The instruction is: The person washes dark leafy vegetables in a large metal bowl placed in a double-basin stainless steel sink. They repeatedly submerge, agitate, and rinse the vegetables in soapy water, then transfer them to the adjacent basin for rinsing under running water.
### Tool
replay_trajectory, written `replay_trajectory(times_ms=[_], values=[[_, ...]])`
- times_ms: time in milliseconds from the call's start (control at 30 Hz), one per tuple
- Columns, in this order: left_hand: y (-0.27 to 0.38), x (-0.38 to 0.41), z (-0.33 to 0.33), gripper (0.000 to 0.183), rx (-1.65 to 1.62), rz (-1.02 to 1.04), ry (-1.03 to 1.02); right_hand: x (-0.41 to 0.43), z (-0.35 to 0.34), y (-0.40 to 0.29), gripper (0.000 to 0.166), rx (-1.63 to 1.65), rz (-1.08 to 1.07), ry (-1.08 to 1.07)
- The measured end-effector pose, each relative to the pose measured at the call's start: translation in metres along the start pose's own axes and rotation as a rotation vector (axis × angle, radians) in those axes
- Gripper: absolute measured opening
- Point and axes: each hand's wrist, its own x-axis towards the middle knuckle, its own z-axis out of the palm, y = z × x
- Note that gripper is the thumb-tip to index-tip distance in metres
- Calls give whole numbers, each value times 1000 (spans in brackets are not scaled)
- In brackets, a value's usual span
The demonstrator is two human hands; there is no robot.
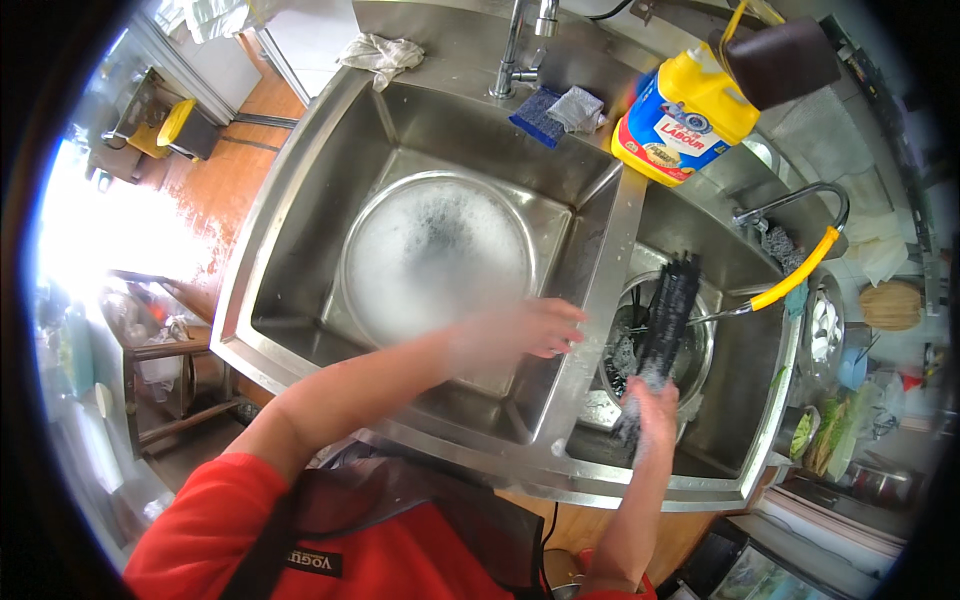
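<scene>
My right hand (654, 409) grips a bundle of thin black sticks (671, 307), which look like chopsticks. White suds cling to their lower part, and the bundle is tilted over the right sink bowl. Beneath it sits a round metal basin (705, 360) with more dark sticks and water inside. My left hand (551, 328), partly blurred, hovers by the divider (589, 360) between the two bowls, with its fingers apart and nothing visible in them. In the left bowl stands a large round basin (534, 262) full of white foam (442, 247).
A faucet with a yellow sleeve (795, 270) reaches over the right bowl. Behind the divider stands a yellow Labour detergent jug (686, 112). Scouring pads (538, 116), a chrome faucet (510, 60) and a cloth (382, 56) are along the back rim. Food and dishes lie at right.
</scene>
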Motion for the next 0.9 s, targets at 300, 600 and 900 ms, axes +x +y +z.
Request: replay_trajectory(times_ms=[300, 600, 900], values=[[-13, -89, -46, 32, -191, -440, 476, 117, -27, 84, 28, 303, -156, 279], [-39, -118, -56, 30, -86, -583, 551, 184, -44, 201, 78, -371, -172, 329], [-45, -92, -53, 31, 59, -664, 542, 196, 26, 152, 80, -742, -90, 777]])
